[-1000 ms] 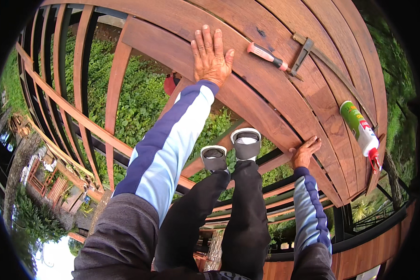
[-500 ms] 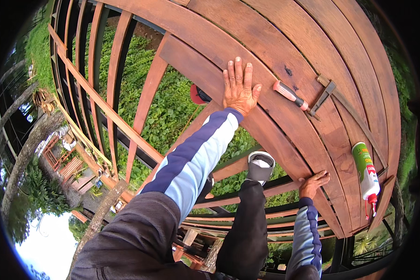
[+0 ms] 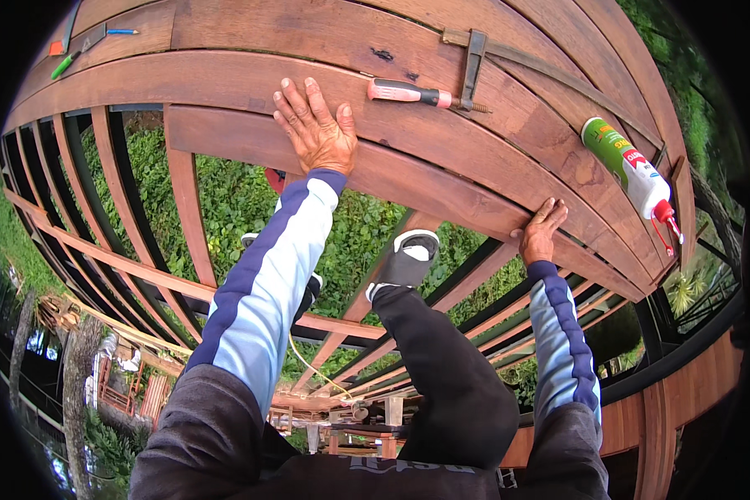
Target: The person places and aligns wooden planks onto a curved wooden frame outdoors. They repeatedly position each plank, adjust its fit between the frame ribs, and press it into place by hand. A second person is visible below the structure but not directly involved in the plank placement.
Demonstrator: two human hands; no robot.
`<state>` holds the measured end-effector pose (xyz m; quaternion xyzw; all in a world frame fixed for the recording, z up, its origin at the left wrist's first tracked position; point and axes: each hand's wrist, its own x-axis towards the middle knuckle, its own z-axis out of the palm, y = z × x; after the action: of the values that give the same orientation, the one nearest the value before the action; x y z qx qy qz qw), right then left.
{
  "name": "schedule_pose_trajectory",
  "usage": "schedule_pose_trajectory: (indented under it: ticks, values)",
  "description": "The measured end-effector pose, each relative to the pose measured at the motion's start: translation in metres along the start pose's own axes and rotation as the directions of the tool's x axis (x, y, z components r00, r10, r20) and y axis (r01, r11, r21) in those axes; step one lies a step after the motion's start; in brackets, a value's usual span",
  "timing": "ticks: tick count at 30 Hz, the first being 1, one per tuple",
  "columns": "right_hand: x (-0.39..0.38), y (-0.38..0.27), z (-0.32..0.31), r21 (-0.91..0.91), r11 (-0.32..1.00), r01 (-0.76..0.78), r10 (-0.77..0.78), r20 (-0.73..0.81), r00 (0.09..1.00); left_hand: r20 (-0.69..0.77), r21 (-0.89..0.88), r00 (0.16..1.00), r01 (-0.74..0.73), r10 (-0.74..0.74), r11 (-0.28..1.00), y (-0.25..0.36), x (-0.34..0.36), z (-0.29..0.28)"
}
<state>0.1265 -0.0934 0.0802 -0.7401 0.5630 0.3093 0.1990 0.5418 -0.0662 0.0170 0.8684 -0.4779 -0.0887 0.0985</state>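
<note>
The left hand [image 3: 318, 133] is spread flat, palm down, with nothing held; it is laid across the narrow seam between a long, smooth, reddish-brown wooden board [image 3: 425, 183] and the next board beyond it. The board is placed at the near edge of the curved deck, running from the left toward the right. Near its right part, the right hand [image 3: 542, 229] is rested with fingers extended over the top face, and nothing is seen grasped.

The far and right parts appear largely covered, with several boards laid side by side. The nearest board seems already to be set alongside them, though whether it has been fastened cannot be told. To the left and on the near side, reddish-brown wooden joists [image 3: 187, 183] are left bare above green leafy plants [image 3: 250, 187].

On the boards beyond the hands, a dark metal bar clamp with a pink-and-black handle [image 3: 472, 71] is laid down, apparently unused. Farther right, 1 green-and-white plastic bottle with a red cap [image 3: 629, 162] is laid on its side. At the far left, 1 thin blue pencil [image 3: 123, 32] and 1 green-handled tool [image 3: 65, 66] are seen.
</note>
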Motion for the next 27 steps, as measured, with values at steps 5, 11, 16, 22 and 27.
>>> schedule_pose_trajectory:
  ticks: [5, 11, 16, 22, 27]
  values:
    - [-0.003, 0.000, -0.004, -0.016, 1.000, 0.001, -0.001, 0.014, 1.000, -0.036, 0.025, 0.999, -0.019, 0.020, 1.000, 0.000, 0.000, 0.001]
    - [-0.006, -0.001, -0.008, -0.015, 0.999, -0.048, 0.048, 0.010, 0.999, -0.086, 0.027, 0.995, -0.044, 0.046, 0.999, 0.000, 0.002, 0.002]
    - [-0.009, 0.003, -0.004, -0.049, 0.998, -0.032, 0.028, -0.079, 0.996, -0.122, -0.010, 0.991, -0.049, 0.047, 0.999, -0.003, -0.002, 0.009]
    - [-0.014, 0.003, -0.011, 0.062, 0.998, -0.027, 0.038, -0.180, 0.983, -0.176, -0.070, 0.974, -0.156, 0.142, 0.985, -0.016, -0.002, 0.009]
    - [-0.006, -0.047, -0.007, 0.314, 0.947, 0.062, 0.171, -0.660, 0.732, -0.092, 0.024, 0.920, -0.381, 0.382, 0.924, -0.038, 0.011, -0.007]
